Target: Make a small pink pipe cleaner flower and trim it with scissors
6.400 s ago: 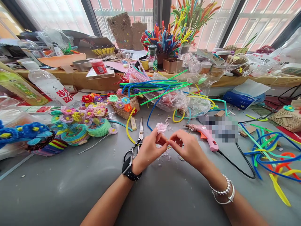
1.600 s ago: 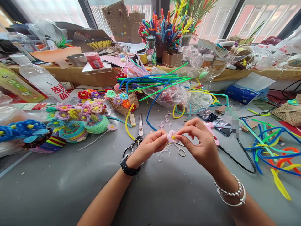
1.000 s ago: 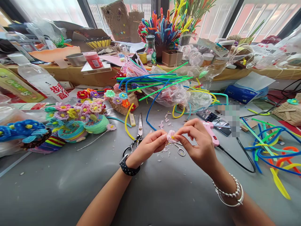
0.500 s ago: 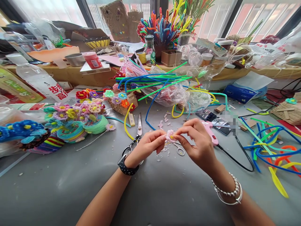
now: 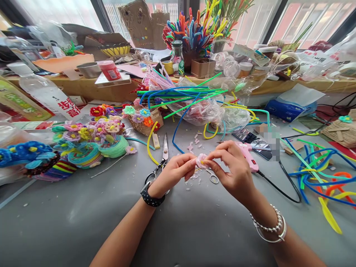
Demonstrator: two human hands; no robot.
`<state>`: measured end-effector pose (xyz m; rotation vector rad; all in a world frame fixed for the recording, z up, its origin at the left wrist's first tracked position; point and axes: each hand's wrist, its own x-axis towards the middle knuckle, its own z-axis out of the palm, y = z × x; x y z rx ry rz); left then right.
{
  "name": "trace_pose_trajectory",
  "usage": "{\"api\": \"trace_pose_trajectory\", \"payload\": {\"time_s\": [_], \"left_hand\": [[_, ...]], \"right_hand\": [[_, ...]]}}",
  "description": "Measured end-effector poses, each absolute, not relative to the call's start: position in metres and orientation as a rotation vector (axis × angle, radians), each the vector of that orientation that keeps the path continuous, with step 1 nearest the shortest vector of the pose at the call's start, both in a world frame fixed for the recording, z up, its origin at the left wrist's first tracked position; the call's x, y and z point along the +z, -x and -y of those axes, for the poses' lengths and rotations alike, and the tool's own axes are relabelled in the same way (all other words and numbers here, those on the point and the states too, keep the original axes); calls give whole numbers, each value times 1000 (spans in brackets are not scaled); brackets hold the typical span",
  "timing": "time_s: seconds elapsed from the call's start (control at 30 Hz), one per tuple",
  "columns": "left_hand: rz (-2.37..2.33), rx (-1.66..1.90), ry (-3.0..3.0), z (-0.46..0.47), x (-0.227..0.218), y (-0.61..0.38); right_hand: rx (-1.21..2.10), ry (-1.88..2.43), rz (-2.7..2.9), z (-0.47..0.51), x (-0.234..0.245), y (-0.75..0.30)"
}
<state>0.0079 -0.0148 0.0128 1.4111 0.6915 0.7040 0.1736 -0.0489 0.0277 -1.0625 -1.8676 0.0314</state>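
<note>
A small pale pink pipe-cleaner flower (image 5: 200, 160) with a yellow centre is held up between my two hands, above the grey table. My left hand (image 5: 179, 168) pinches it from the left with thumb and fingers. On the other side, my right hand (image 5: 232, 167) is closed, thumb and forefinger pressed together at the flower's yellow middle. Large scissors (image 5: 165, 148) lie behind my left wrist, partly covered by it. Under my hands are pink fluff clippings (image 5: 190, 147) and the ring handle of a smaller pair of scissors (image 5: 214, 178). A pink glue gun (image 5: 248, 157) rests behind my right hand.
Finished flower pots (image 5: 114, 146) and a water bottle (image 5: 52, 92) stand on the left. Bundled pipe cleaners (image 5: 189, 92) in plastic lie at the back. Loose pipe cleaners (image 5: 319, 174) tangle at right, near the glue gun's cable (image 5: 278, 196) and a phone (image 5: 260, 148).
</note>
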Motion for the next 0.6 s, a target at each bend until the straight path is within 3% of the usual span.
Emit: {"api": "trace_pose_trajectory", "payload": {"time_s": [0.6], "left_hand": [[-711,771,-1449,17,14,-11]], "right_hand": [[-13,1089,1783,49,30,-176]]}}
